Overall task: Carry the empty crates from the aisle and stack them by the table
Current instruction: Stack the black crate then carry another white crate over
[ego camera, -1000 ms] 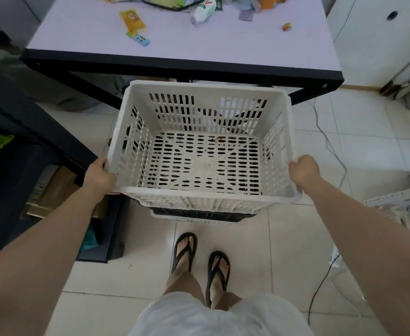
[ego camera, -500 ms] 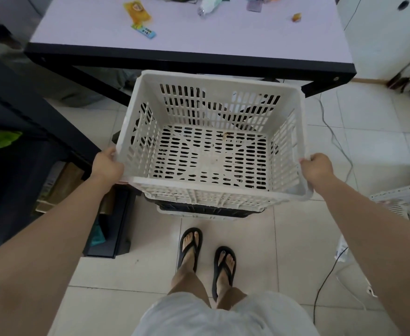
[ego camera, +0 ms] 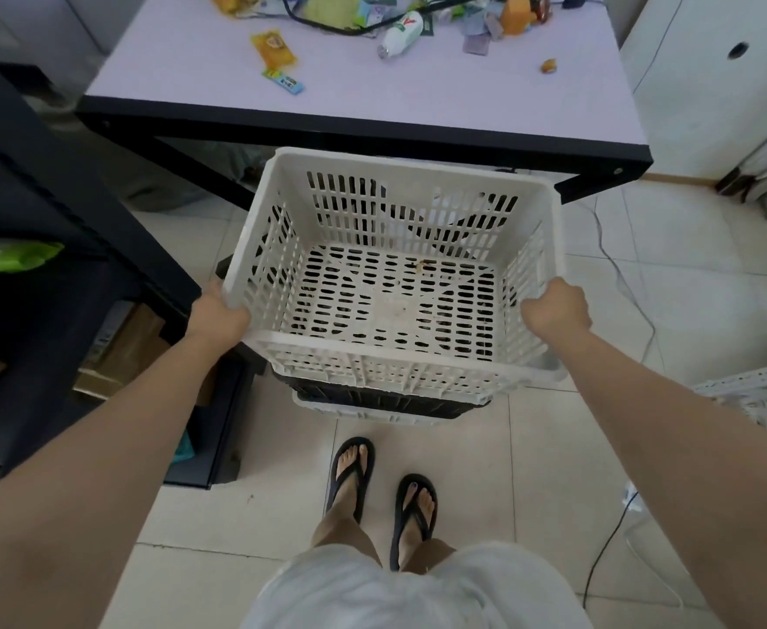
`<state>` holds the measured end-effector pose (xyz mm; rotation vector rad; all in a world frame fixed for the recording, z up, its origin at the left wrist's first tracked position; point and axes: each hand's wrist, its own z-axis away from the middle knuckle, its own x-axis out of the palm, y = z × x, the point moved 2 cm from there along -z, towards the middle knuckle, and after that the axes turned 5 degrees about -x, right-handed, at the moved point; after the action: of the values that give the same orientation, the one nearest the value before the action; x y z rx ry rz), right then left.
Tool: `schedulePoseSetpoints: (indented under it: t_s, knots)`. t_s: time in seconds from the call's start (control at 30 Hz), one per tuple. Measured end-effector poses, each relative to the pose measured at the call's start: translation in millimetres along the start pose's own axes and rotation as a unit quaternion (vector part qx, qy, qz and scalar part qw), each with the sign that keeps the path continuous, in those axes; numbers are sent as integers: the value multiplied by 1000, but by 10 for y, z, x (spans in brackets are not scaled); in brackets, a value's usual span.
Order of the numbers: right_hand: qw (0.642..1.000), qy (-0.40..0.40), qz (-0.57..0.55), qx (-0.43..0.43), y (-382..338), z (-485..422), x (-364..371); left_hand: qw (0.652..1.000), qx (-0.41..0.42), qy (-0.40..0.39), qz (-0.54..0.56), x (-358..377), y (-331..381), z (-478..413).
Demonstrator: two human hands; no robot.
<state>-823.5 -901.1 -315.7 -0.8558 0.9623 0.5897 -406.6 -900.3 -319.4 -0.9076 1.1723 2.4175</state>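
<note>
An empty white slotted crate (ego camera: 390, 283) is held in front of me, just before the table (ego camera: 363, 129). My left hand (ego camera: 218, 313) grips its left rim and my right hand (ego camera: 556, 308) grips its right rim. Directly beneath it on the floor sits a stack of crates, a black one (ego camera: 372, 397) over a white one (ego camera: 363, 413), mostly hidden by the held crate. Whether the held crate touches the stack cannot be told.
The table has a lilac top with a bottle, snack packets and a cable. A dark shelf unit (ego camera: 55, 274) with boxes stands at left. White cabinets (ego camera: 712, 84) at right. A cable (ego camera: 622, 283) runs across the tiled floor. My sandalled feet (ego camera: 381, 483) stand behind the stack.
The crate has sunk a little towards the stack below, and my view has tilted up, showing more of the table top.
</note>
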Motion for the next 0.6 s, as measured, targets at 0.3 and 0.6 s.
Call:
schedulePoseSetpoints:
  t_s: [0.3,0.6]
  knots:
    - [967,23,-86,-240,-678,496,149,998,-43,44,-18,-254,-585,602]
    - [909,-33,-30,-414,-1698,1908,602,992,-87,97,3,-1327,-1851,1470]
